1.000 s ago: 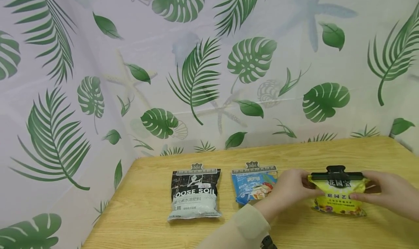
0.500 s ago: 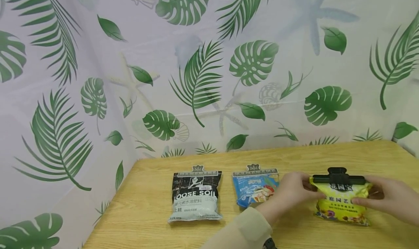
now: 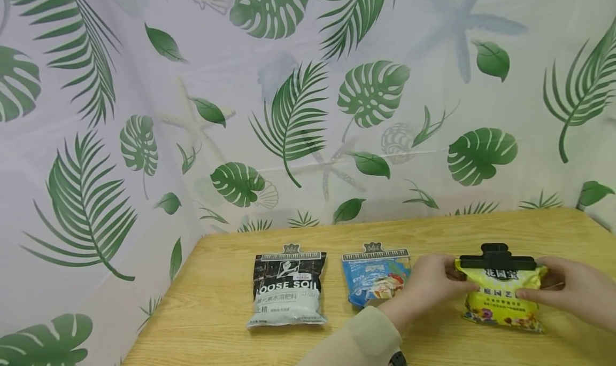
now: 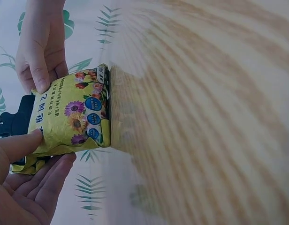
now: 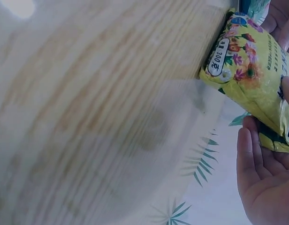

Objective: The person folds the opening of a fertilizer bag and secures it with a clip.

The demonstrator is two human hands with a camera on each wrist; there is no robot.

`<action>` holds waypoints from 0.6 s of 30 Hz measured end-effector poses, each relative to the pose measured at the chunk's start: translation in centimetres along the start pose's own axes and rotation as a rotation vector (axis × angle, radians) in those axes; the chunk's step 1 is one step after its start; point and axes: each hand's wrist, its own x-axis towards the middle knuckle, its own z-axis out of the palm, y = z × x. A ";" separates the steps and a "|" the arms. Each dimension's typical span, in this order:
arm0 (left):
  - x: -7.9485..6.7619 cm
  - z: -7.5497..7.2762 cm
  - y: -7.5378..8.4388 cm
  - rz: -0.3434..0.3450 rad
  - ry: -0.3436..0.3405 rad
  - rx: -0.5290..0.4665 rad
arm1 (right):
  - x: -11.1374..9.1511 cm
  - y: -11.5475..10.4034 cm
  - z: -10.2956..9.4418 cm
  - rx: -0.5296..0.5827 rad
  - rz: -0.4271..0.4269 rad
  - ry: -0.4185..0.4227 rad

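A yellow bag (image 3: 500, 302) with printed flowers and Chinese lettering stands at the right of the table, its top edge held in a black clip (image 3: 498, 260). My left hand (image 3: 433, 283) pinches the bag's upper left side, thumb in front and fingers behind. On the opposite side my right hand (image 3: 572, 288) grips it the same way, its thumb pressed on the front. The left wrist view shows the bag (image 4: 72, 115) with its flowered lower end at the tabletop. Seen from the right wrist, fingers (image 5: 262, 173) of the right hand reach behind the bag.
To the left on the wooden table (image 3: 192, 323) lies a black and white "LOOSE SOIL" bag (image 3: 289, 296) with a piano-patterned clip. Between it and the yellow bag is a blue packet (image 3: 375, 280) with a similar clip, partly behind the left hand. A leaf-patterned cloth backs the table.
Both hands have shifted the yellow bag slightly toward the front and right, and more of its flowered lower front shows. The other two bags have stayed in place.
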 end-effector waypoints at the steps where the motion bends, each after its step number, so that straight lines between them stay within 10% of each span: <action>1: 0.0 0.0 0.0 -0.002 0.005 0.002 | 0.0 -0.1 -0.1 0.000 -0.004 0.008; 18: 0.5 0.2 -0.1 -0.058 0.038 -0.008 | 1.8 1.0 -0.5 -0.037 -0.027 0.022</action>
